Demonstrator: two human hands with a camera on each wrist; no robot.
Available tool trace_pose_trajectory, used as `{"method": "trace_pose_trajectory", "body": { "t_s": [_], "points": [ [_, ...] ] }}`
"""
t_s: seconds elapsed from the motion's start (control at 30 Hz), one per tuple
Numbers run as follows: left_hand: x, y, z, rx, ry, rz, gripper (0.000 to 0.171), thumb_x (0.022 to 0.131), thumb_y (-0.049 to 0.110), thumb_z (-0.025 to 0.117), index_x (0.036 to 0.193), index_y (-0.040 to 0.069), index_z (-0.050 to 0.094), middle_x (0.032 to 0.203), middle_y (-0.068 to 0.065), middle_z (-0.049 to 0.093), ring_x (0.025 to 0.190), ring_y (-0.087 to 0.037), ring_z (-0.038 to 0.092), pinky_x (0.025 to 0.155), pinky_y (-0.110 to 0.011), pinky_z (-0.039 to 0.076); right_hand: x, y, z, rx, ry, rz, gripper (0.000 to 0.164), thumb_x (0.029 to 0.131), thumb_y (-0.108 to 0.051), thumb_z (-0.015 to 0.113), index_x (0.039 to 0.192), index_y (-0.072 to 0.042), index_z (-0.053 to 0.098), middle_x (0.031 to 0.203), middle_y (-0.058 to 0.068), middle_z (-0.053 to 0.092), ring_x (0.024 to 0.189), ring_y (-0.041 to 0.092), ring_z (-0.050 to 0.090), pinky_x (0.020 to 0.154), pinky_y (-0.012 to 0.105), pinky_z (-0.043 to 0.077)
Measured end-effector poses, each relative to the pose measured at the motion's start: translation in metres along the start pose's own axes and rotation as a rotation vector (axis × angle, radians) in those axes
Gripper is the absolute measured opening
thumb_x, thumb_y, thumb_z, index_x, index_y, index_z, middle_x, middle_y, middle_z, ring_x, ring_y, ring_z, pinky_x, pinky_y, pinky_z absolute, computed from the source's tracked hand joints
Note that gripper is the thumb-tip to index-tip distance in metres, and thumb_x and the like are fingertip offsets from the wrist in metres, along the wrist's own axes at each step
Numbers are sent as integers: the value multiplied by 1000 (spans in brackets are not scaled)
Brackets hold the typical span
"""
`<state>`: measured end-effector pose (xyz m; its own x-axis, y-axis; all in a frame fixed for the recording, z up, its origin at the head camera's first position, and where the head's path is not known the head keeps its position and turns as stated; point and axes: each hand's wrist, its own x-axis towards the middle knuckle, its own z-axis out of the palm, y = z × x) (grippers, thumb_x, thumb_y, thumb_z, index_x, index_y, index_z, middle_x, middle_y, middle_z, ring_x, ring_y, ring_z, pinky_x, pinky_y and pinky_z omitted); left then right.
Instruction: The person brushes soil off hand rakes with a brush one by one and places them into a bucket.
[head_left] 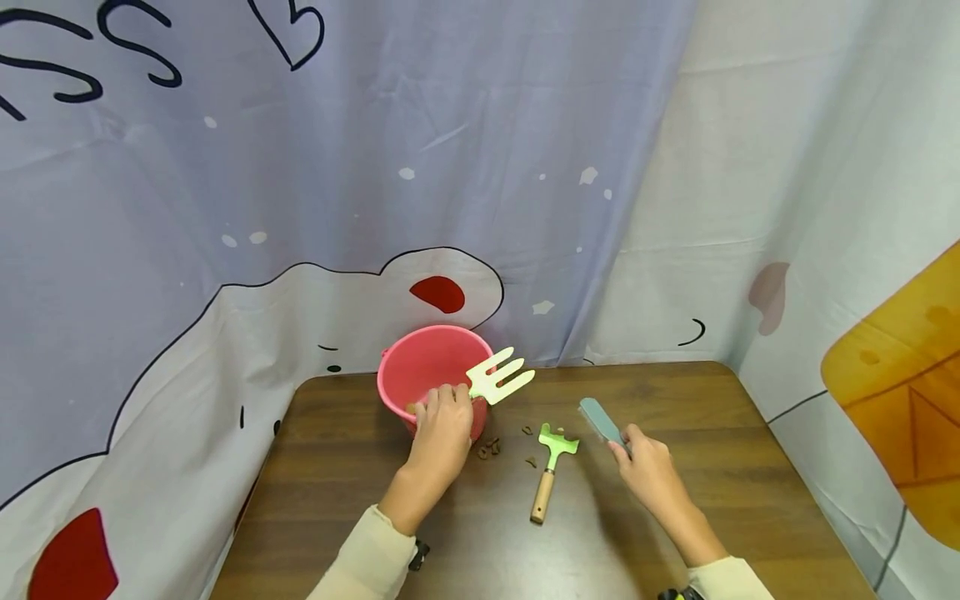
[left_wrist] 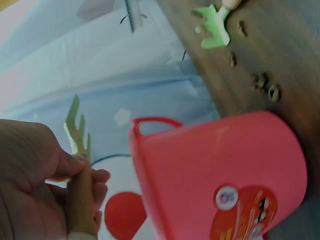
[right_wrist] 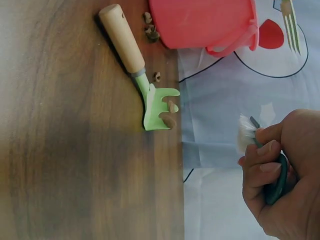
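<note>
My left hand (head_left: pixel 442 433) grips the wooden handle (left_wrist: pixel 81 200) of a small garden fork (head_left: pixel 498 377) with pale green prongs. It is held at the near rim of a pink bucket (head_left: pixel 401 379), the prongs pointing up and right past the rim. In my right hand (head_left: pixel 651 468) is a grey-blue brush (head_left: pixel 600 417) with white bristles (right_wrist: pixel 246 132), raised over the right part of the table. Between the hands lies a green hand rake (head_left: pixel 555 450) with a wooden handle, its tines toward the back.
Several small brown pieces (head_left: pixel 489 448) are scattered on the wooden table (head_left: pixel 337 483), between the bucket and the rake and around its tines. A printed curtain (head_left: pixel 337 183) hangs right behind the table's back edge.
</note>
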<state>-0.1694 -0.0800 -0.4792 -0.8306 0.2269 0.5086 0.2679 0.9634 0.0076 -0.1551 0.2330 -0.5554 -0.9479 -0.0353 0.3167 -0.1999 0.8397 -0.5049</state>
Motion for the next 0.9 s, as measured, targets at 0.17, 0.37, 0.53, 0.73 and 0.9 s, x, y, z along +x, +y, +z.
{"method": "trace_pose_trajectory", "body": {
  "t_s": [0.17, 0.37, 0.53, 0.73, 0.9],
  "points": [
    [6, -19, -10, -56, -71, -56, 34, 74, -3, 83, 101, -2, 62, 87, -17, 61, 85, -35, 59, 63, -44, 42, -3, 6, -2, 8, -16, 5, 18, 94, -8, 72, 97, 7, 61, 81, 21, 71, 63, 24, 64, 51, 34, 52],
    [14, -46, -20, -122, -115, -61, 25, 72, -8, 82, 85, -1, 62, 77, -16, 61, 75, -36, 62, 65, -46, 50, -3, 10, -5, 16, -15, 12, 18, 95, -8, 71, 98, 6, 61, 80, 19, 70, 61, 22, 62, 51, 32, 50],
    [23, -65, -22, -132, -187, -65, 19, 76, 2, 86, 80, 2, 67, 72, -14, 64, 73, -35, 68, 68, -47, 56, -2, 14, -7, 15, -18, 15, 17, 95, -7, 72, 97, 5, 61, 80, 17, 70, 61, 21, 61, 51, 31, 49],
    [34, -75, -19, -94, -298, -102, 29, 71, 21, 94, 77, 5, 70, 71, -11, 69, 71, -31, 71, 62, -46, 55, -1, 16, -10, 16, -26, 17, 18, 95, -7, 71, 98, 7, 61, 81, 20, 71, 61, 22, 62, 50, 31, 50],
    [47, -78, -11, -124, -397, -148, 34, 67, 22, 97, 72, 7, 67, 70, -9, 69, 71, -29, 71, 62, -45, 55, 0, 16, -12, 2, -24, 19, 18, 94, -8, 71, 97, 6, 61, 79, 18, 70, 61, 23, 61, 52, 34, 50]
  ]
}}
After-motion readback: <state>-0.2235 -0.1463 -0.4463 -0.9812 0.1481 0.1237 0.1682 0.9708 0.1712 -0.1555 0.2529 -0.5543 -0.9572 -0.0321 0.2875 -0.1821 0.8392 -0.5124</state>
